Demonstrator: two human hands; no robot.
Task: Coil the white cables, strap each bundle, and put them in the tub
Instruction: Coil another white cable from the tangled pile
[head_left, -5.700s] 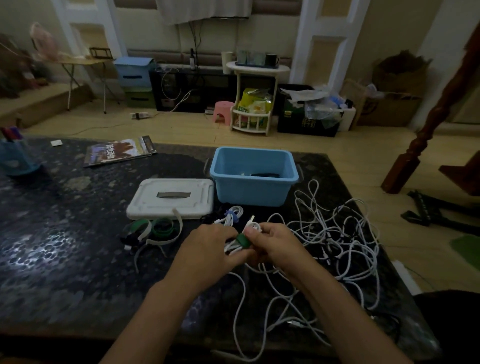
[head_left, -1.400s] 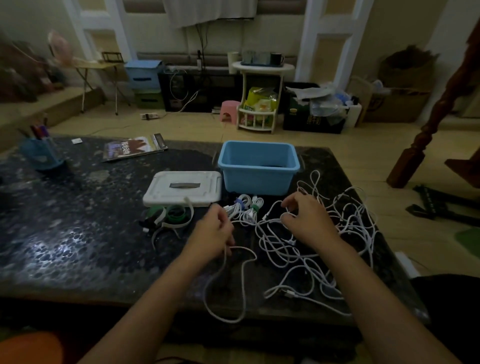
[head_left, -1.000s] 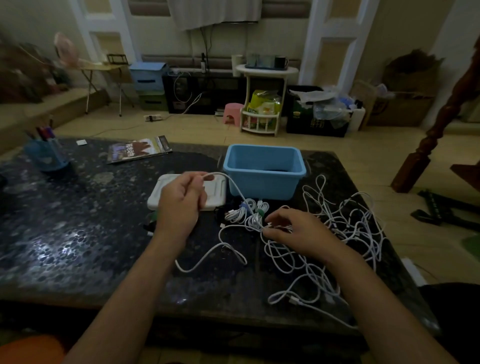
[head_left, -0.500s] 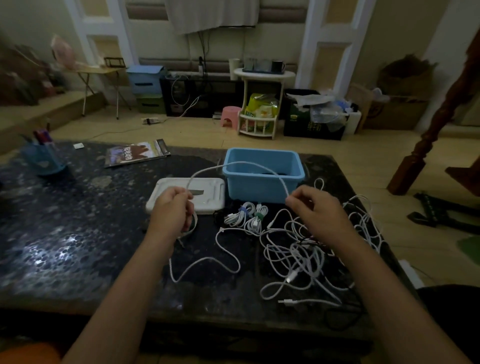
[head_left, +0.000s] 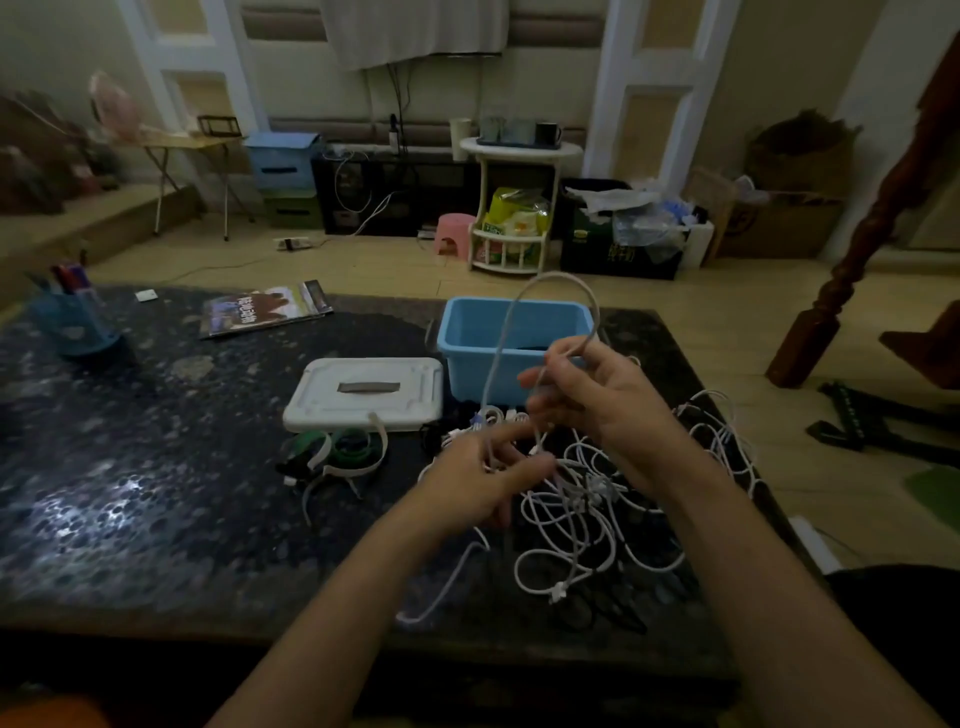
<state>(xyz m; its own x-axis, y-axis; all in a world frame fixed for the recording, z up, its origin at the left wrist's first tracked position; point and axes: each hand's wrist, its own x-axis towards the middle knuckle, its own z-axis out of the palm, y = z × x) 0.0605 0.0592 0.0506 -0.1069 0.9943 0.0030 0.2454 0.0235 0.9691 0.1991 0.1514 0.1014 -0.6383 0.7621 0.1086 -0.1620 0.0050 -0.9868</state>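
Head view: a dark speckled table (head_left: 130, 493) carries everything. Above its middle, the right hand (head_left: 608, 400) is raised with thumb and forefinger pinching a white cable (head_left: 550, 278), which arches up in a tall loop in front of the blue tub (head_left: 467, 358) and drops back down toward the left hand (head_left: 483, 478). The left hand sits lower and nearer the front edge, its fingers loosely curled round the lower run of the same cable; motion blur makes it hard to tell how tightly they close. From under that hand one free end of the cable trails toward the front edge of the table.

Beneath and to the right of both hands, toward the right edge, lies the tangle of loose white cables (head_left: 623, 509), untied and spread flat. Just behind the left fingers, touching the foot of the tub, sit small coiled bundles (head_left: 493, 418) with coloured straps.

The tub stands near the far edge, something dark lying in its bottom. Its white lid (head_left: 363, 395) lies flat just left of it. In front of the lid sits a heap of green and white straps (head_left: 337, 452). A magazine (head_left: 265, 309) and a blue pen holder (head_left: 78, 322) are toward the far left corner.
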